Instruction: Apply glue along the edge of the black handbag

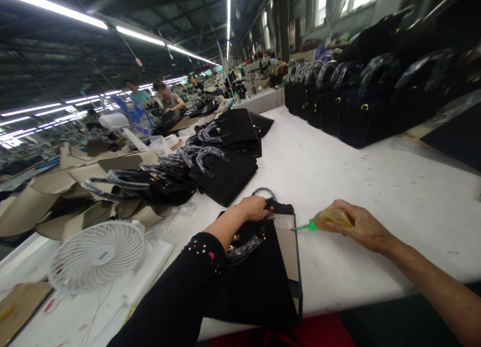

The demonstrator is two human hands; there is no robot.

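Observation:
A black handbag (pixel 259 277) lies on the white table before me, its side open on a beige inner board (pixel 286 242). My left hand (pixel 253 208) grips the bag's upper edge near a plastic-wrapped handle, its fingertips partly hidden by the bag. In my right hand (pixel 351 222) is a squeeze bottle (pixel 330 220) of yellowish liquid, fingers wrapped round it. The bottle is held sideways, and its thin green nozzle (pixel 306 227) points left at the right edge of the beige board. Whether the tip touches the board I cannot tell.
More black handbags (pixel 225 171) are piled beyond my left hand. A row of upright black handbags (pixel 361 106) lines the right side of the table (pixel 338 177). To the left are a white fan (pixel 99 257) and beige pieces (pixel 45 194). Several people work farther back.

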